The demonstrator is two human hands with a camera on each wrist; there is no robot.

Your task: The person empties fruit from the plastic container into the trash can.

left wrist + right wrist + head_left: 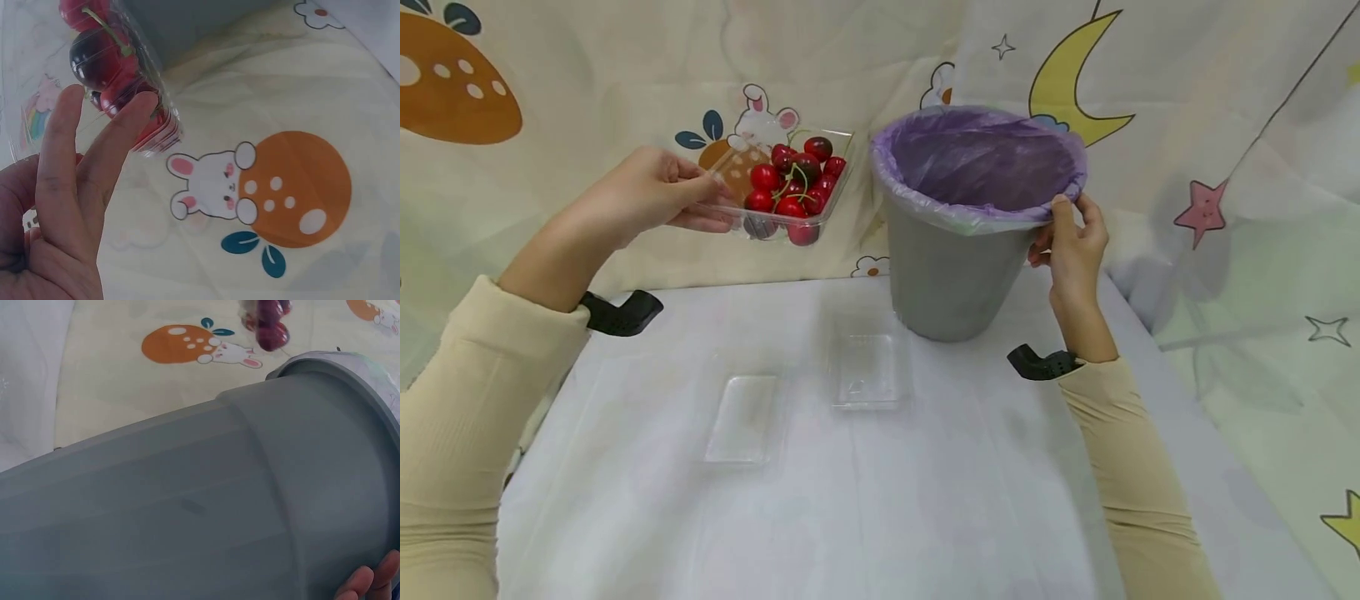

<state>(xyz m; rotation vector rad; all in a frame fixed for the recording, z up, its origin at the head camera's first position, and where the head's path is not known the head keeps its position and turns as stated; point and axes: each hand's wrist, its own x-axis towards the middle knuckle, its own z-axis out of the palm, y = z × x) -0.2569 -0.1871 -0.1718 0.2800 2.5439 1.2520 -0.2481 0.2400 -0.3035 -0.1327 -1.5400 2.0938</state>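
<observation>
My left hand [658, 196] grips one end of a clear plastic tray [741, 212] of red and dark cherries [792, 182], raised above the table just left of the bin. In the left wrist view two fingers [94, 162] reach along the tray beside the cherries [103, 59]. A grey trash bin [943, 275] stands at the back, lined with a purple bag [992, 162] folded over its rim. My right hand [1075, 246] pinches that rim at the front right, thumb on the bag. In the right wrist view the bin's wall [187, 500] covers most of the picture.
Two more clear plastic pieces lie on the white table [925, 500]: a shallow one [741, 421] at left and a container [867, 371] near the middle. Behind the table hangs a cream cloth [625, 75] with cartoon prints.
</observation>
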